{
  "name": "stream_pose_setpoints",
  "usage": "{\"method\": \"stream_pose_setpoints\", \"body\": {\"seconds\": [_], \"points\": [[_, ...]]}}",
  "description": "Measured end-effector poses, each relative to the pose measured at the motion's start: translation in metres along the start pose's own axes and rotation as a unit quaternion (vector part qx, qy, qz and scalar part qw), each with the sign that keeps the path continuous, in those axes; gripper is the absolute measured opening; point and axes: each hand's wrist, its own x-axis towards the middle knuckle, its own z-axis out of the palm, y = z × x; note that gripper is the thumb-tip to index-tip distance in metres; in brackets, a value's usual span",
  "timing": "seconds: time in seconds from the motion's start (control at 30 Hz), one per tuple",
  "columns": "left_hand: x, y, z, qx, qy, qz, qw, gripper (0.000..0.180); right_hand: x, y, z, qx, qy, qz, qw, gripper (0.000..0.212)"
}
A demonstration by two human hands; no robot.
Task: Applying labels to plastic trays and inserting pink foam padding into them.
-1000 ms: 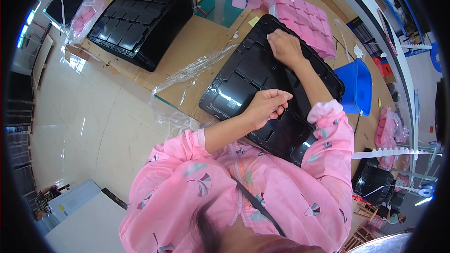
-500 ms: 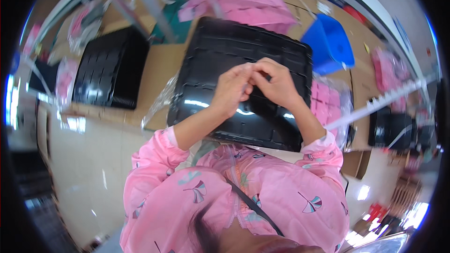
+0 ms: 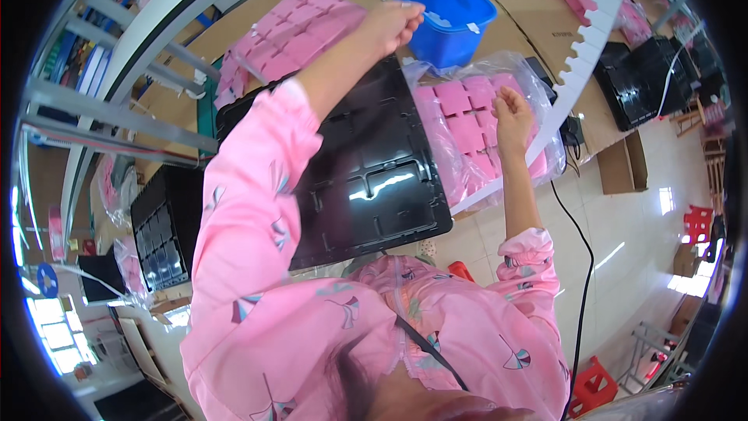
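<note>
I see a big black tray [image 3: 366,179] with many shallow square pockets. It is shiny and lies flat on the brown worktop [image 3: 545,39], right in front of me. Next to it on the right is a clear bag [image 3: 483,129] full of pink pads.

My left hand [image 3: 393,23] is up high past the far edge of the tray, close to the blue bin [image 3: 448,8]. Its fingers are pinched together, but I cannot tell what is in them. My left arm stretches across the tray. My right hand [image 3: 510,113] rests on the bag, fingers spread apart, touching the pink pads.

More pink trays [image 3: 288,39] lie past the black tray. A white toothed strip [image 3: 580,62] runs just beside the bag. The worktop edge is near the tray's near side.
</note>
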Motion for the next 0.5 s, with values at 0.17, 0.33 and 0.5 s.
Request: {"method": "stream_pose_setpoints", "body": {"seconds": [0.17, 0.33, 0.5], "points": [[0.133, -0.019, 0.043, -0.052, 0.111, -0.013, 0.992, 0.016, -0.009, 0.037, -0.051, -0.079, -0.029, 0.028, 0.996, 0.023], [0.200, -0.044, 0.047, 0.011, 0.136, -0.061, 0.989, 0.038, -0.014, 0.057, -0.074, -0.157, -0.027, 0.032, 0.987, 0.023], [0.205, -0.063, 0.002, -0.112, -0.012, -0.025, 0.993, 0.058, -0.005, 0.079, -0.066, -0.251, -0.077, -0.009, 0.965, 0.024]]}}
